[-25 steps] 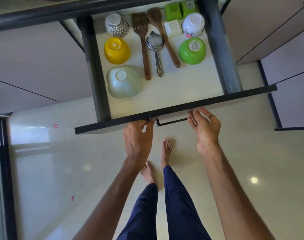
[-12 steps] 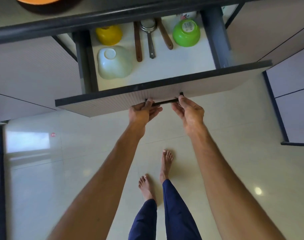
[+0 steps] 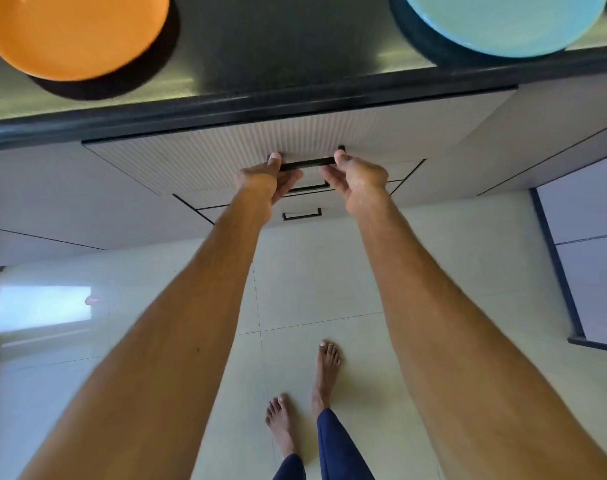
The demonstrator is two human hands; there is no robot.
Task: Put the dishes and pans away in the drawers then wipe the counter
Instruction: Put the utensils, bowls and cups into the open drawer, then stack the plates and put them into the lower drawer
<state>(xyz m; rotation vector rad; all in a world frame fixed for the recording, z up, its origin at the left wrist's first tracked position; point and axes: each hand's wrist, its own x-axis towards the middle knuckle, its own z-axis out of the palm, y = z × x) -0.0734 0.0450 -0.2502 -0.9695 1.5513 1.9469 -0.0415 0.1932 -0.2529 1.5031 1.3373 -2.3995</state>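
Observation:
The top drawer (image 3: pixel 205 150) under the counter is pushed in, its ribbed front nearly flush below the dark counter edge (image 3: pixel 295 95). My left hand (image 3: pixel 265 178) and my right hand (image 3: pixel 357 176) sit at the two ends of its black bar handle (image 3: pixel 307 163), thumbs on top, fingers curled under it. On the counter an orange plate (image 3: pixel 73 32) lies at the left and a light blue plate (image 3: pixel 502 22) at the right, both cut off by the top of the view. The drawer's contents are hidden.
Two lower drawers with black handles (image 3: pixel 302 215) sit below the top one. Pale cabinet fronts (image 3: pixel 586 237) stand at the right. My bare feet (image 3: pixel 324 372) stand on the glossy tiled floor, close to the cabinets.
The open drawer with bowls and utensils has slid in under the counter. Both hands moved forward with its handle. The view rose, bringing the counter and the two plates into sight.

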